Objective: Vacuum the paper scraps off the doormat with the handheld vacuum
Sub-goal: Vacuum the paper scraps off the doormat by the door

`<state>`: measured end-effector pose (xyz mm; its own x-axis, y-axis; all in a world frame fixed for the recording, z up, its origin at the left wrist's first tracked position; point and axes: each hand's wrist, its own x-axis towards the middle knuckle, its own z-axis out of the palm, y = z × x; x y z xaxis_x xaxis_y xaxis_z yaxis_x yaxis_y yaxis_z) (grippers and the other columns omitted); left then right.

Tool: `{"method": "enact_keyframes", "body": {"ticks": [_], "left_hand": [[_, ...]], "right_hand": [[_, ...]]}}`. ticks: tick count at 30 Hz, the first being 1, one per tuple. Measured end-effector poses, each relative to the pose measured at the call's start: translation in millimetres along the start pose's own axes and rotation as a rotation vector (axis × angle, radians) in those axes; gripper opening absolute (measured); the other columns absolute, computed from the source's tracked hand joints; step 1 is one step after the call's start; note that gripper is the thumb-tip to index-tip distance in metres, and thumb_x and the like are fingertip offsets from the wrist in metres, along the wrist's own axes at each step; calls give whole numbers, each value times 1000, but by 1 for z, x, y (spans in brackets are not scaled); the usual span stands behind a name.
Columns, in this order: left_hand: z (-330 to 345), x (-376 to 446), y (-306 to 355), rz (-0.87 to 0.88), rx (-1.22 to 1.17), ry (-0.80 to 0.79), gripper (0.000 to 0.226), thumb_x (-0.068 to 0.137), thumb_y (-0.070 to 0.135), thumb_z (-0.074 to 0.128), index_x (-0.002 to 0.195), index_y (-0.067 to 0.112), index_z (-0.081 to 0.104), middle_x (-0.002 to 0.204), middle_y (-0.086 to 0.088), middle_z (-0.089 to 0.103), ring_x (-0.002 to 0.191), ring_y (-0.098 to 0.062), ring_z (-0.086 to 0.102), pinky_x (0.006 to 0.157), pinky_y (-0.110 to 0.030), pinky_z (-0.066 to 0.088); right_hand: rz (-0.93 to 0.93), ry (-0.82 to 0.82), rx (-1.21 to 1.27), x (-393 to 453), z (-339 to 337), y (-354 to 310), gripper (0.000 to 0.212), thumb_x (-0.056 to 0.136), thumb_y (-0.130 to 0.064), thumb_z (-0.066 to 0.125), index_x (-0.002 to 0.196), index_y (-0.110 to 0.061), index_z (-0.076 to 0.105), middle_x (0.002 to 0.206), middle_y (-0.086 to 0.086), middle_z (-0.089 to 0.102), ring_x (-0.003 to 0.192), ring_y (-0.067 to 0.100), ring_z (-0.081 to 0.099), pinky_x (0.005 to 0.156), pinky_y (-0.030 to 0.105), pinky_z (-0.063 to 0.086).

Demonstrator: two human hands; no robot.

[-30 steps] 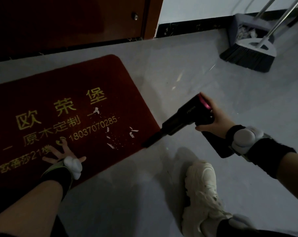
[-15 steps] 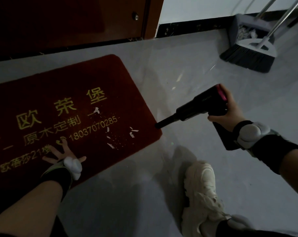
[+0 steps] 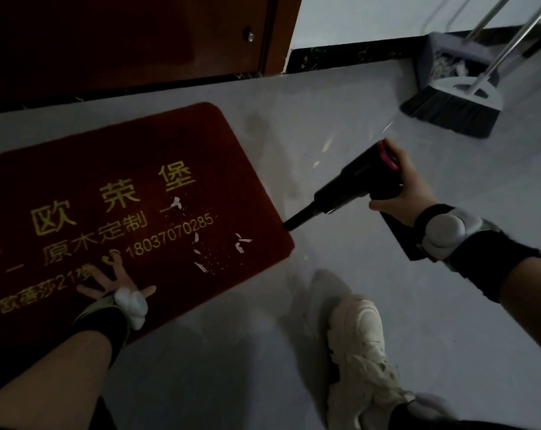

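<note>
black rigid handheld vacuum (image 3: 354, 184): looks light, right hand (image 3: 401, 187) wrapped round rear handle; left hand (image 3: 114, 282) flat, splayed on red pile doormat (image 3: 77, 169); white paper scraps (image 3: 219, 246) featherlight.

Black handheld vacuum (image 3: 354, 184) nozzle at red doormat (image 3: 117, 193) edge, white paper scraps (image 3: 219, 246) scattered

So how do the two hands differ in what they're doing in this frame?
The left hand lies flat on the red doormat with fingers spread, holding nothing; the right hand grips the handheld vacuum above the grey floor. The left is on the mat, while the right is off its right edge. Both wear a black wrist strap with a pale device.
</note>
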<state>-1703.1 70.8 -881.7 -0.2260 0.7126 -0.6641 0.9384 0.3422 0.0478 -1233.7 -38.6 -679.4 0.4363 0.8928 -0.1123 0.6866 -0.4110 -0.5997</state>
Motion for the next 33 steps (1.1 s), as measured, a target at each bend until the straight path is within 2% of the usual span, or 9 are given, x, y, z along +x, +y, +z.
{"method": "enact_keyframes", "body": {"ticks": [6,10,13,16,22,26,28,30,33], "left_hand": [[0,0,1,-12,0,-23,118,68,47,79,149,31,-6,154,-15,-23,142,-38,-16,112,-58,-4],[1,-1,2,-8,-2,1,119,67,47,79,149,32,-6,154,-14,-23,142,-38,-15,112,-58,-3],[0,-2,3,-20,11,-12,118,69,48,77,149,32,-9,153,-16,-24,142,-40,-14,112,-59,-1],[-1,0,1,-10,19,-24,118,70,50,76,148,32,-11,153,-16,-25,142,-40,-15,112,-59,-1],[4,4,-2,19,19,-17,117,71,53,73,148,33,-13,154,-17,-21,142,-41,-13,112,-59,-3],[5,6,-4,-1,18,-3,116,71,55,71,147,34,-13,154,-16,-22,141,-41,-16,112,-59,-4],[6,8,-6,4,24,3,114,71,58,70,148,34,-12,154,-16,-22,142,-41,-15,112,-59,-4],[8,8,-7,14,24,22,114,71,59,70,148,33,-10,154,-17,-21,142,-40,-14,112,-59,-4],[9,7,-8,7,53,31,115,71,61,69,148,32,-12,154,-18,-22,142,-41,-13,112,-58,-4]], "right_hand": [[-77,-182,-129,9,-21,-9,112,60,4,81,132,-57,20,132,-9,46,111,18,50,97,47,46],[-80,-126,-104,9,-18,-11,119,61,3,81,123,-75,17,130,-11,48,104,16,53,93,45,49],[-65,-46,10,8,-8,-16,114,63,3,80,132,-64,18,125,-7,49,101,18,56,91,42,52],[-83,40,134,7,15,-25,106,67,7,78,142,-39,19,127,-3,47,93,6,55,75,6,47],[-86,5,231,13,59,-27,106,69,6,78,150,-23,16,134,-5,40,106,5,51,71,-1,43],[-89,-160,197,15,62,-15,112,65,9,80,145,-38,16,137,-5,39,112,8,50,85,15,48],[-99,-220,193,14,59,-9,111,65,12,78,145,-34,17,140,-5,37,112,7,50,88,21,48],[-109,-284,185,13,56,-6,109,65,15,76,145,-33,19,140,-4,38,111,8,50,85,23,50],[-124,-306,176,12,55,-5,115,66,15,75,135,-58,21,138,-5,40,106,14,56,76,14,51]]}}
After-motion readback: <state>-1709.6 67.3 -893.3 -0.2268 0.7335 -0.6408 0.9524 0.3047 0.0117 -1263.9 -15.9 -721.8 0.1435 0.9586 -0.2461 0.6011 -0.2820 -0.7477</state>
